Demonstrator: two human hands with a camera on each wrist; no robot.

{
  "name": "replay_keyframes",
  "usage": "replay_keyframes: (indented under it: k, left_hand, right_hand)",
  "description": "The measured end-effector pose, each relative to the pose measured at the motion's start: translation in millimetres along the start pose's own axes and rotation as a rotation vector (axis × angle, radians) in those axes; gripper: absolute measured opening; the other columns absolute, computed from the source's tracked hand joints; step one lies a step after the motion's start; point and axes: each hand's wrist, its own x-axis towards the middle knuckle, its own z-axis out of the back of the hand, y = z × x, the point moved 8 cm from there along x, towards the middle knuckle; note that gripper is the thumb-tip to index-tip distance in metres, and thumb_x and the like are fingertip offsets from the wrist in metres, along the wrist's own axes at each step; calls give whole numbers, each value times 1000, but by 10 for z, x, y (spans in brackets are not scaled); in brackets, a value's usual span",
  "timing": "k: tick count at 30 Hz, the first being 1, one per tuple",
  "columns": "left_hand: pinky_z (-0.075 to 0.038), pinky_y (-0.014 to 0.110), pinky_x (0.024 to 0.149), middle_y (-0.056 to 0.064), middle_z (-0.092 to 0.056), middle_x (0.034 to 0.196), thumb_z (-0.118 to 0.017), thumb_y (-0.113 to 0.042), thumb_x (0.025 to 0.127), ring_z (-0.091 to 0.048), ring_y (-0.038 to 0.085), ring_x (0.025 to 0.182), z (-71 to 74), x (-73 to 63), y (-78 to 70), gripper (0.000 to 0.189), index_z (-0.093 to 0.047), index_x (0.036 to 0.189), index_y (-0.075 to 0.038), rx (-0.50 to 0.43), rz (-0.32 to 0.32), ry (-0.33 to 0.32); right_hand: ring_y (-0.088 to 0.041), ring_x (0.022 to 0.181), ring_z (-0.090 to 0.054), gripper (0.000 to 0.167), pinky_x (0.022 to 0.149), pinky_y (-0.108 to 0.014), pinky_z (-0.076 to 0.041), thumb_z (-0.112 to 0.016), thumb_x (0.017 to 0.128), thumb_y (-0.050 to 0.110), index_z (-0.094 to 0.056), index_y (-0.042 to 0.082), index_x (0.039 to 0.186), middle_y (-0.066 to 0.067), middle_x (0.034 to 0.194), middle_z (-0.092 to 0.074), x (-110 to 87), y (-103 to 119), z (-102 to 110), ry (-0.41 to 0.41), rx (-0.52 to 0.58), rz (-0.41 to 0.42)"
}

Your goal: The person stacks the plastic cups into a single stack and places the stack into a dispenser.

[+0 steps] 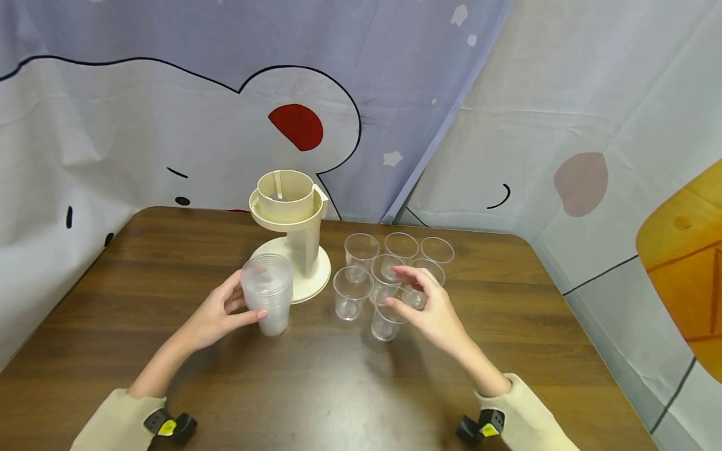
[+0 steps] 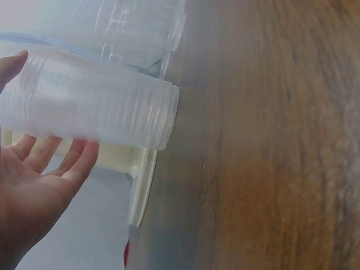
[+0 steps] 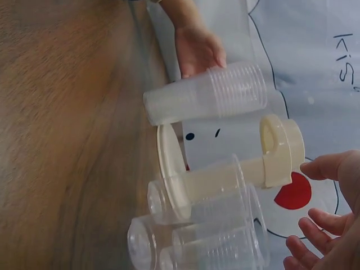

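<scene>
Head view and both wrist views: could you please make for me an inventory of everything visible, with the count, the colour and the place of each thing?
table: 1, brown wood grain, under the cups and stand
printed backdrop cloth: at least 1, mostly white and grey-blue, behind the table and along its right
stand with round top: 1, cream, toward the table's far side
loose cups: 7 rims seen, clear, right of the stand
cup stack: 1, cloudy clear, at the stand's near left; cups in it too nested to count
wrist devices: 2, black with yellow, one at each sleeve
sleeves: 2, pale cream, lower left and lower right
left hand: 1, bare, holding the cup stack
right hand: 1, bare, at the nearer loose cups, gripping nothing
</scene>
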Motion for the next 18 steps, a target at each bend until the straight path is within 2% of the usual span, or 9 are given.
replay_keyframes:
  k: [8,18]
  left_hand:
    - [-44,11,92,11,-49,128,-73,-4,83,-51,-8,111,2,-2,9,70,-35,142,-1,-3,6,6]
    - [-48,13,90,-9,-51,122,-72,0,83,-55,-5,109,-15,15,-30,65,-38,138,0,-58,-46,22]
  right_hand:
    - [-25,114,-57,58,96,-38,-48,-79,78,14,-55,7,130,-7,122,-59,-84,-146,38,4,2,-54]
    - [-29,112,-56,63,94,-40,-52,-82,76,14,-53,8,131,-15,120,-58,-129,-279,43,23,31,-91]
